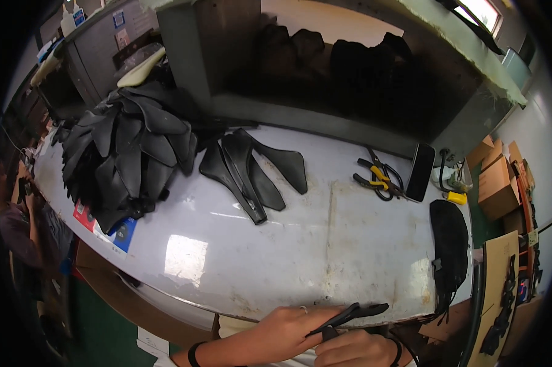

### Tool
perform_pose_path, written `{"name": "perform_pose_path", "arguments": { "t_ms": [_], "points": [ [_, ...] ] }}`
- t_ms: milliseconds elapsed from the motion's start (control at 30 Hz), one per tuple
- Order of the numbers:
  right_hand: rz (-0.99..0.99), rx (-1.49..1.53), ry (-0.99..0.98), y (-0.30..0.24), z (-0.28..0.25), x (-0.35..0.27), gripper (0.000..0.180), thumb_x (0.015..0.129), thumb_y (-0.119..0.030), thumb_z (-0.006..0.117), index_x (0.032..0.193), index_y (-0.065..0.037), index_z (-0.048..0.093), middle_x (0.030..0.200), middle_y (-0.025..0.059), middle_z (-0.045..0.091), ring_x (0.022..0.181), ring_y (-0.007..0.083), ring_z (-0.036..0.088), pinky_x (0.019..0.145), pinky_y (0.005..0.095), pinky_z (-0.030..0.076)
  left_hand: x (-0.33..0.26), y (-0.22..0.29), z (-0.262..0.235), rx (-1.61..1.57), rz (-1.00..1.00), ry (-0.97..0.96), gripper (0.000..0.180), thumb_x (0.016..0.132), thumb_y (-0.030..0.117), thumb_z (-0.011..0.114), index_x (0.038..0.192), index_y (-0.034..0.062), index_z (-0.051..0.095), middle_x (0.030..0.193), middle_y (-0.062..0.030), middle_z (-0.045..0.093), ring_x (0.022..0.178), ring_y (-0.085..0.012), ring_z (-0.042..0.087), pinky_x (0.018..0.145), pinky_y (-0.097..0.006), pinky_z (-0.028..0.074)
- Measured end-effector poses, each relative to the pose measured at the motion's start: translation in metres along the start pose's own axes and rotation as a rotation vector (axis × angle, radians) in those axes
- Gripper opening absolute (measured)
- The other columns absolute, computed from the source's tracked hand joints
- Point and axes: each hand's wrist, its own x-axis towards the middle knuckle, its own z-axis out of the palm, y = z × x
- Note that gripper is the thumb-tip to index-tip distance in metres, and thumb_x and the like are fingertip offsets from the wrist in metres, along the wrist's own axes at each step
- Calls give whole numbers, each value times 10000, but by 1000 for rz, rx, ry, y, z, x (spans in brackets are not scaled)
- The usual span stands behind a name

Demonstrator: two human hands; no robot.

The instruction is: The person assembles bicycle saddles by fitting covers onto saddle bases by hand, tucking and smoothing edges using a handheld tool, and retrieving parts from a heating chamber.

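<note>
At the near edge of the table, my left hand (291, 324) and my right hand (355, 347) are close together. Between them is a thin black piece (352, 313), seen nearly edge-on, which looks like the tapered bicycle saddle shells on the table. My left fingers grip its near side, and my right hand is closed around its lower part, mostly hiding it. Farther off, several loose black saddle shells (242, 168) lie fanned out with their narrow ends toward me. To their left rises a large heap of similar black saddle shells (129, 140).
Yellow-handled pliers (377, 177), scissors (391, 174) and a black phone (420, 173) lie at the right back. A black pouch (448, 244) lines the table's right edge. Behind stands a grey shelf box (325, 128) with dark items inside. Cardboard boxes (497, 188) stand at right; another person (22, 226) is at far left.
</note>
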Motion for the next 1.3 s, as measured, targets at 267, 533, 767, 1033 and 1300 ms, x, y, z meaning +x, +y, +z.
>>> {"name": "perform_pose_path", "arguments": {
  "t_ms": [267, 533, 767, 1033, 1300],
  "points": [
    [18, -44, 189, -3, 6, -11, 257, 915, -185, 747, 819, 11, 611, 661, 122, 637, 618, 270, 662, 640, 420, 577, -3, -2, 3, 43, 13, -125, 513, 854, 94, 761, 1345, 40, 621, 913, -136, 724, 658, -299, 681, 616, -386, 571],
    [-23, 140, -90, -10, -21, -2, 256, 918, -131, 724, 786, 26, 571, 646, 122, 565, 510, 264, 566, 504, 388, 478, -4, 1, 9, 73, 46, -40, 450, 864, 131, 788, 1290, 43, 674, 1019, -89, 764, 622, -252, 676, 551, -329, 561],
    [38, 64, 353, -10, -1, -17, 304, 933, -185, 733, 766, 17, 578, 647, 150, 609, 543, 278, 627, 557, 402, 553, 8, 20, 2, -66, 32, 28, 273, 879, 38, 734, 1148, -7, 739, 955, -159, 766, 776, -268, 753, 672, -343, 591],
    [-32, 132, 50, -15, -27, -29, 230, 937, -136, 708, 806, 5, 581, 668, 134, 629, 570, 258, 635, 580, 406, 566, 11, 24, 6, -87, 56, 42, 268, 866, 43, 762, 1117, -47, 738, 955, -186, 761, 808, -312, 760, 696, -364, 603],
    [-239, -13, 468, 13, 17, -83, 301, 958, -216, 728, 830, 10, 576, 726, 151, 655, 602, 283, 652, 639, 469, 585, 18, 31, 5, -11, -20, 9, 234, 894, 47, 739, 1104, -56, 735, 945, -212, 754, 798, -343, 754, 686, -387, 592]
  ]
}}
